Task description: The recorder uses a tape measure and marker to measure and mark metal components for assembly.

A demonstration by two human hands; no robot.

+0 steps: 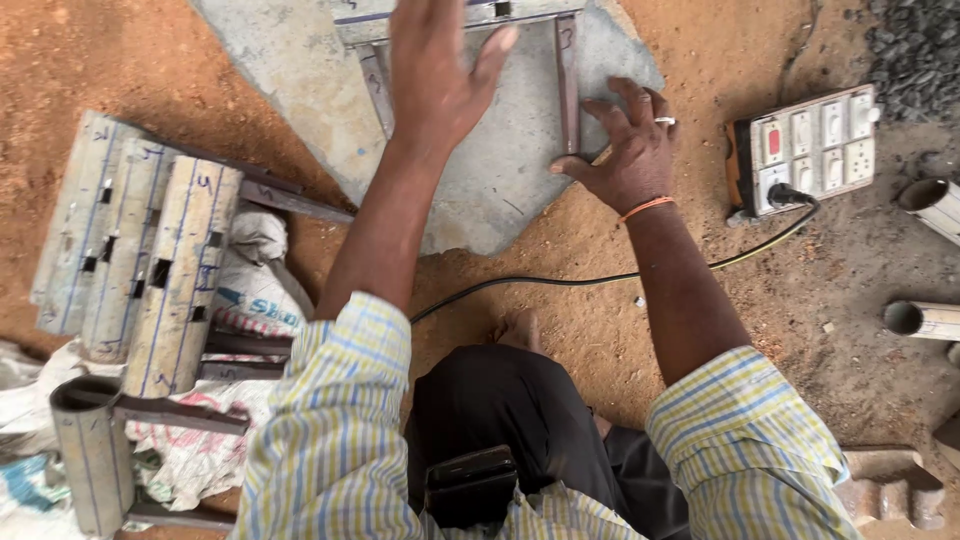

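Two hands over a welded steel frame lying on a flat stone slab.
Right hand presses spread fingers beside the frame's upright bar, steadying it; left hand hovers open, holding nothing.

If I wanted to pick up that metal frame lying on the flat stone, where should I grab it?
Probably by the right side bar of the metal frame. It is long and thin, lies flat on the stone slab, and is bare on its outer side. Come from the right, where the right hand already rests by its lower end. The left hand hovers open over the frame's middle.
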